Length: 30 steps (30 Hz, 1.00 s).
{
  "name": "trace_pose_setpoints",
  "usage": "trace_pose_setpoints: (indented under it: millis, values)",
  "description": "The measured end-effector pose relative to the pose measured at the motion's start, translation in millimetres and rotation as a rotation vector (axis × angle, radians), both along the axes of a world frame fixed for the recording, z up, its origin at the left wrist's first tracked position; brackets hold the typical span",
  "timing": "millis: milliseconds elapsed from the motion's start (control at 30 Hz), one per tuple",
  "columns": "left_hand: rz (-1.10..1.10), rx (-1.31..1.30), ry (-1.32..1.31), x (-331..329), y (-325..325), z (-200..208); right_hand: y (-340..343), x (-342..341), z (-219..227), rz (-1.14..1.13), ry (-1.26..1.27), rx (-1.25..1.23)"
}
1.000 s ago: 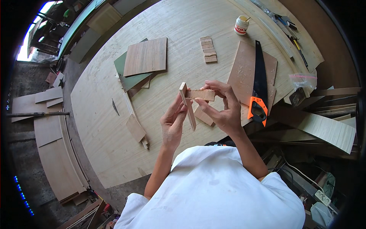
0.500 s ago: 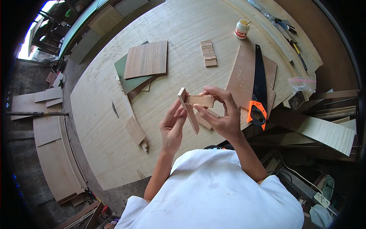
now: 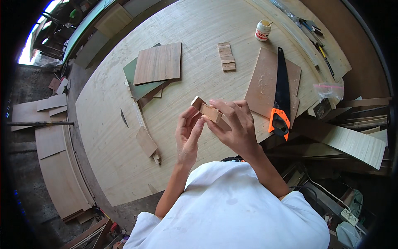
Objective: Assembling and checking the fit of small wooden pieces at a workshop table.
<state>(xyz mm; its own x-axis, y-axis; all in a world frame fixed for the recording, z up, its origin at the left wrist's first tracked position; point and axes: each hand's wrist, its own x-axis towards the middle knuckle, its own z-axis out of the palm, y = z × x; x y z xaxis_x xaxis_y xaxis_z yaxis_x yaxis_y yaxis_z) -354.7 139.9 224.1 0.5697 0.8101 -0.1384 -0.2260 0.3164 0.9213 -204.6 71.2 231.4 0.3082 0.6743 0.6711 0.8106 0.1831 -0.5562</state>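
Above the near part of the table, both hands hold small pieces of wood together. My left hand (image 3: 188,135) is closed around a thin flat wooden piece (image 3: 197,101), whose pale end points up and away. My right hand (image 3: 237,126) pinches a small wooden block (image 3: 212,113) with a rough edge between thumb and fingers. The block touches the flat piece or lies right against it; the fingers partly hide where they meet. Farther off on the table lies a row of little wooden blocks (image 3: 226,56) set side by side.
An orange-handled hand saw (image 3: 283,89) rests on brown boards (image 3: 262,83) at the right. Behind it stands an open white jar (image 3: 263,30) with a stick in it. Stacked panels (image 3: 158,63) and thin strips (image 3: 146,141) lie at the left on the round-edged pale table (image 3: 107,166).
The wooden pieces have turned between my hands; the block now tilts down toward me. My right hand has shifted left, closer to the left hand, covering more of the pieces.
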Motion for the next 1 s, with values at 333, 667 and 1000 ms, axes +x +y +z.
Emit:
trace_pose_setpoints:
  millis: [333,667,1000]
  values:
    - [-0.021,0.036,0.045,7,-6,2,1,-2,-4,0.024,-0.056,0.003]
    - [-0.004,0.043,0.1,10,-8,4,0,-5,-7,0.03,-0.074,-0.016]
    - [0.016,-0.043,0.046,12,-13,14,-1,-1,-14,0.066,0.003,-0.022]
